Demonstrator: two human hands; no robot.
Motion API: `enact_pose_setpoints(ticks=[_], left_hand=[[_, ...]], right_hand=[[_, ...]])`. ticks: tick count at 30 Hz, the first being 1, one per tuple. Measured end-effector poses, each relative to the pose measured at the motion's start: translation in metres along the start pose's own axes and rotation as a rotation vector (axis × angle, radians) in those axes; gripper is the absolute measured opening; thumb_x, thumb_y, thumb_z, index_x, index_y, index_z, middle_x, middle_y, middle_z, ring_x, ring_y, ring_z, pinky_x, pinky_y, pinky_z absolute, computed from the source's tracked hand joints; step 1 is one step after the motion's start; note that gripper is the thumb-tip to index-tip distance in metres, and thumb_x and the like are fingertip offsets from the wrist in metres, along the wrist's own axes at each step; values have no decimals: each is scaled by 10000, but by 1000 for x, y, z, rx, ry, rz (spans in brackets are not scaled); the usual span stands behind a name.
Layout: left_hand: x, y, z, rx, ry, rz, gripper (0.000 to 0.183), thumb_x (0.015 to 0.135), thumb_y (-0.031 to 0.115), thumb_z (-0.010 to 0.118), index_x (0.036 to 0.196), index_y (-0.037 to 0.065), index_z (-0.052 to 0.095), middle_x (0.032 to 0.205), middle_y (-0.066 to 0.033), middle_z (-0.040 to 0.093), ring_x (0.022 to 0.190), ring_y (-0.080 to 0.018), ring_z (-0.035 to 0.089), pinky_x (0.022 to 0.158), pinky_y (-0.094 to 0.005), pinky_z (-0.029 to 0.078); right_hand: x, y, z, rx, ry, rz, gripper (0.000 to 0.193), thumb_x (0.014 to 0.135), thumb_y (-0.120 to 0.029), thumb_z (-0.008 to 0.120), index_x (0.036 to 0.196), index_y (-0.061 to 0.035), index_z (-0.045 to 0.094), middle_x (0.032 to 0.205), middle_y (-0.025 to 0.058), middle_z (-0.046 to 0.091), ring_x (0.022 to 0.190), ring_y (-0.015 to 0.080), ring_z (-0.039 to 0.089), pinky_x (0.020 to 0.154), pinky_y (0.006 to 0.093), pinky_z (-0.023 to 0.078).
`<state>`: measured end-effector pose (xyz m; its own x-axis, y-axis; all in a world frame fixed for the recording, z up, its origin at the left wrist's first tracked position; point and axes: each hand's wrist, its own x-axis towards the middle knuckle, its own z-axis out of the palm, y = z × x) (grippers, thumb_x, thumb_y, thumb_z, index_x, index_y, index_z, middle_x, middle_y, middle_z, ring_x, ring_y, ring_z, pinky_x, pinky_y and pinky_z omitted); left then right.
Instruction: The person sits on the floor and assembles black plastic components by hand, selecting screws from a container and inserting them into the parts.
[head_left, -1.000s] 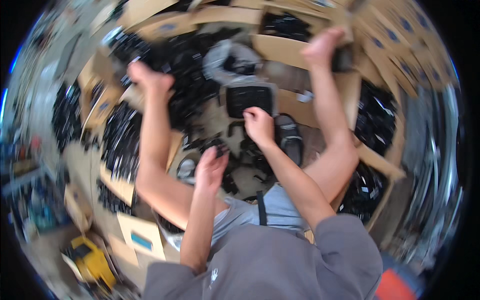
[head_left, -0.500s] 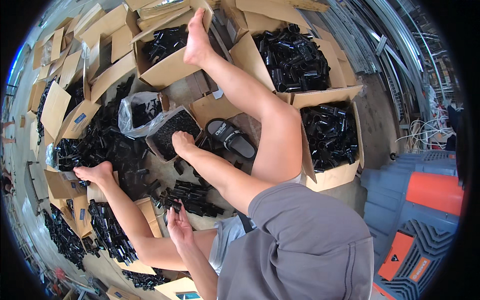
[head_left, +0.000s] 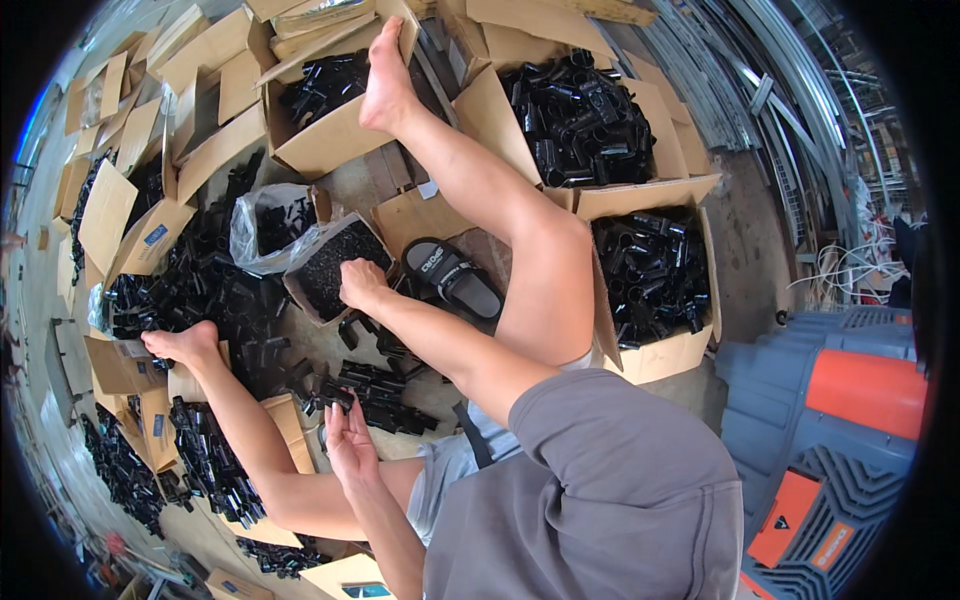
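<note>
My left hand (head_left: 350, 445) is closed at the fingertips around a short black tubular fitting (head_left: 332, 398), held over a pile of similar black fittings (head_left: 385, 395) on the floor between my legs. My right hand (head_left: 363, 285) is at the near right side of a small cardboard box (head_left: 304, 300) full of tiny dark pieces (head_left: 330, 262). Its fingers are curled together, and whatever they may hold is hidden. Against that box stands another container lined with a clear plastic bag (head_left: 248, 235), with black pieces inside.
Large open cartons of black fittings (head_left: 655, 275) stand to the right and ahead. A black sandal (head_left: 468, 290) lies beside my right forearm. Loose black parts (head_left: 215, 285) are heaped left of the small box. At the far right sits a grey and orange plastic case (head_left: 865, 390).
The whole view has shifted slightly. My left hand still holds the black fitting, and my right hand remains by the small box with its fingers curled.
</note>
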<state>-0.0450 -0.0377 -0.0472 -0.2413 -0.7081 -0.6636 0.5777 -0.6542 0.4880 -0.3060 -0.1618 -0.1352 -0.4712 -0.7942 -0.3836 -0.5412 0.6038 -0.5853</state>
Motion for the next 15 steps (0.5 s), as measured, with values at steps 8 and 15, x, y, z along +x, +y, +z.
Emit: enact_pose_setpoints(ticks=[8, 15], left_hand=[[3, -9, -2, -25, 43, 32, 344, 1005, 18, 648, 1330, -18, 541, 1294, -162, 665, 1207, -258, 668, 1112, -394, 544], [-7, -2, 27, 21, 101, 45, 429, 986, 32, 693, 1387, -22, 550, 1262, -142, 694, 1178, -270, 684, 1082, -390, 550]], right_hand=[[4, 30, 10, -7, 130, -296, 84, 851, -109, 711, 860, -26, 696, 918, 224, 736, 923, 430, 718, 797, 556, 553], [-46, 11, -30, 488, 160, -280, 209, 938, -151, 712, 1112, -47, 762, 956, 144, 783, 854, 226, 757, 775, 354, 583]])
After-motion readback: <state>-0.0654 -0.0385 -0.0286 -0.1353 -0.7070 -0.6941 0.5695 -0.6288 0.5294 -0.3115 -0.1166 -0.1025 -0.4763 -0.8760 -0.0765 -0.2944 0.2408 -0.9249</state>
